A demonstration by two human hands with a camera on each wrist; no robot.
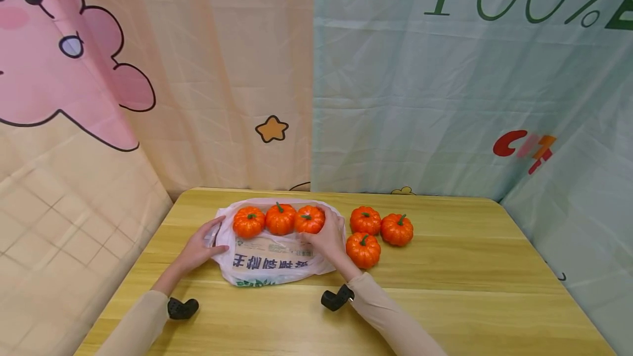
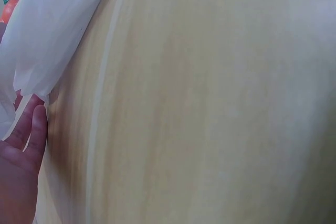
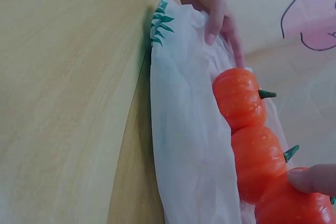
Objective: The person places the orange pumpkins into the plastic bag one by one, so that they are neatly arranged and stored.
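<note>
A white plastic bag (image 1: 274, 278) with printed characters lies on the table. Three small orange pumpkins with green stems sit in a row in its opening: a left pumpkin (image 1: 249, 222), a middle pumpkin (image 1: 280, 219) and a right pumpkin (image 1: 309, 220). My right hand (image 1: 330, 238) grips the right pumpkin, its thumb on the near side; the right wrist view shows the thumb (image 3: 314, 178) on the orange skin. At the bag's left end, my left hand (image 1: 198, 246) holds the plastic between thumb and fingers. Some left fingertips are hidden by the bag in the left wrist view.
Outside the bag, right of my right hand, stand three more pumpkins: a back one (image 1: 365, 221), a far-right one (image 1: 396, 229) and a near one (image 1: 363, 250). The wooden table (image 1: 475, 290) ends at printed curtains (image 1: 395, 103) behind.
</note>
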